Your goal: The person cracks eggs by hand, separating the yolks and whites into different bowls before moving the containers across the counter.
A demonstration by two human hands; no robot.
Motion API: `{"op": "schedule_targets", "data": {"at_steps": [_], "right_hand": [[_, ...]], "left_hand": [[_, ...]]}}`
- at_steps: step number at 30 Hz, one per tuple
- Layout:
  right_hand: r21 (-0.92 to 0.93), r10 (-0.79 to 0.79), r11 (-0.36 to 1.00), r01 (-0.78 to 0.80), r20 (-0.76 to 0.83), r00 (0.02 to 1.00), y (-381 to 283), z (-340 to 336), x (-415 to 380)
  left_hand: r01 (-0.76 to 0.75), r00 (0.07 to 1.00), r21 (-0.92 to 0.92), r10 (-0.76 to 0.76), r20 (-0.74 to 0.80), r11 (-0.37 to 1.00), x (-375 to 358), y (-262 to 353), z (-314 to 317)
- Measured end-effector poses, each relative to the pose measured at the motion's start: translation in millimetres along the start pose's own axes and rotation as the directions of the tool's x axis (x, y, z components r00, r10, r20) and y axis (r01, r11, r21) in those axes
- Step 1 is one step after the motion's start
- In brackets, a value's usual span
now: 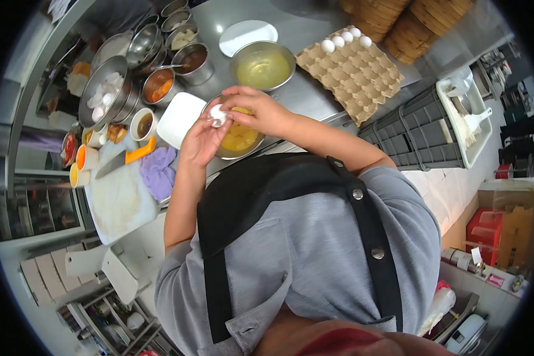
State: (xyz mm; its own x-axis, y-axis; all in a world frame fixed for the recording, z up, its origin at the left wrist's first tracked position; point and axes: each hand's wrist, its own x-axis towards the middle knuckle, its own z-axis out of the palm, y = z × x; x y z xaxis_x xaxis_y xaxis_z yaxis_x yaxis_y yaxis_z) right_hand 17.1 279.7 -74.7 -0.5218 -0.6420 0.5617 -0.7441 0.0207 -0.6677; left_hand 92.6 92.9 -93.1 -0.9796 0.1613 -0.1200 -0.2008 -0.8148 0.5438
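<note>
Over a metal bowl of yolks, a white egg is between my two hands. My left hand has its fingers closed around the egg from the left and below. From the right, the fingers of my right hand curl against the same egg. Whether its shell is split is too small to tell. Just beyond, a metal bowl of clear yellowish liquid stands near a cardboard egg tray with several white eggs at its far end. My hands partly hide the yolk bowl.
Left of my hands are a white square dish, a bowl of eggshells and several metal pots. A yellow-handled knife and a purple cloth lie on the cutting board. Bamboo steamers stand at the back right.
</note>
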Motion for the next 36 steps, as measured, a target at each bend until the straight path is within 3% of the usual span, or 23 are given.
{"op": "schedule_targets", "data": {"at_steps": [2,3,5,6,7,8,10,12,13,15,16,18,20,22,23,24,25,26,28,30,32,34,36], "right_hand": [[0.093,0.030,0.995,-0.025,-0.053,0.998,5,-15,4],[0.042,0.091,0.995,-0.088,-0.077,0.993,15,-32,7],[-0.024,0.347,0.932,-0.361,-0.226,0.910,47,-78,14],[-0.235,0.393,0.844,-0.482,-0.341,0.854,69,-101,19],[-0.360,0.331,0.815,-0.453,-0.352,0.876,111,-126,17],[-0.633,0.340,0.593,-0.498,-0.363,0.867,139,-146,13],[-0.732,0.557,0.274,-0.624,-0.407,0.723,159,-162,9],[-0.786,0.568,0.224,-0.576,-0.375,0.732,178,-167,-2],[-0.834,0.580,0.164,-0.527,-0.351,0.735,184,-167,-3],[-0.834,0.615,0.147,-0.532,-0.344,0.709,189,-165,3],[-0.836,0.650,0.123,-0.535,-0.339,0.680,192,-164,4],[-0.819,0.646,0.132,-0.559,-0.356,0.675,197,-165,7],[-0.803,0.640,0.133,-0.581,-0.378,0.669,191,-169,5],[-0.613,0.459,0.357,-0.704,-0.541,0.704,161,-172,-1],[-0.616,0.463,0.348,-0.707,-0.543,0.701,151,-174,-6],[-0.372,0.490,0.583,-0.722,-0.548,0.678,143,-175,-12],[-0.084,0.518,0.748,-0.658,-0.547,0.658,135,-175,-20],[-0.087,0.522,0.740,-0.667,-0.551,0.651,121,-168,-31],[0.359,0.548,0.836,-0.415,-0.531,0.646,83,-142,-54],[0.279,0.539,0.841,-0.463,-0.498,0.679,62,-110,-85],[-0.101,0.439,0.826,-0.554,-0.501,0.746,37,-84,-112],[0.077,0.500,0.835,-0.546,-0.522,0.691,41,-55,-138],[-0.035,0.465,0.823,-0.567,-0.533,0.707,36,-46,-151]], "left_hand": [[0.002,1.000,0.033,-0.002,-0.012,0.999,0,18,6],[-0.077,0.996,0.072,0.074,0.042,0.994,-3,33,14],[-0.284,0.959,0.151,0.276,0.069,0.947,-15,72,20],[-0.400,0.916,0.201,0.398,0.053,0.894,-17,97,21],[-0.468,0.873,0.336,0.487,0.030,0.817,-22,124,27],[-0.516,0.821,0.465,0.571,0.027,0.719,-24,152,32],[-0.579,0.672,0.603,0.740,-0.028,0.548,-23,209,22],[-0.537,0.553,0.713,0.826,-0.106,0.451,-18,261,-1],[-0.536,0.550,0.717,0.829,-0.104,0.446,-17,292,-24],[-0.359,0.651,0.731,0.717,-0.249,0.580,-15,343,-72],[-0.356,0.651,0.734,0.717,-0.249,0.578,-13,352,-79],[-0.275,0.558,0.743,0.731,-0.394,0.610,-10,356,-78],[-0.304,0.533,0.767,0.768,-0.355,0.566,-12,340,-65],[-0.338,0.508,0.783,0.801,-0.317,0.523,-12,310,-39],[-0.385,0.461,0.818,0.857,-0.230,0.427,-10,294,-28],[-0.426,0.412,0.844,0.900,-0.140,0.326,-8,275,-18],[-0.424,0.423,0.841,0.895,-0.144,0.336,-6,255,-7],[-0.515,0.481,0.782,0.873,-0.076,0.351,-5,235,4],[-0.605,0.619,0.650,0.785,0.022,0.459,0,193,20],[-0.566,0.742,0.569,0.669,0.036,0.597,12,148,29],[-0.508,0.830,0.500,0.554,0.066,0.701,30,107,25],[-0.377,0.907,0.531,0.419,0.045,0.759,47,73,18],[-0.276,0.952,0.505,0.304,0.028,0.818,61,42,25]]}}
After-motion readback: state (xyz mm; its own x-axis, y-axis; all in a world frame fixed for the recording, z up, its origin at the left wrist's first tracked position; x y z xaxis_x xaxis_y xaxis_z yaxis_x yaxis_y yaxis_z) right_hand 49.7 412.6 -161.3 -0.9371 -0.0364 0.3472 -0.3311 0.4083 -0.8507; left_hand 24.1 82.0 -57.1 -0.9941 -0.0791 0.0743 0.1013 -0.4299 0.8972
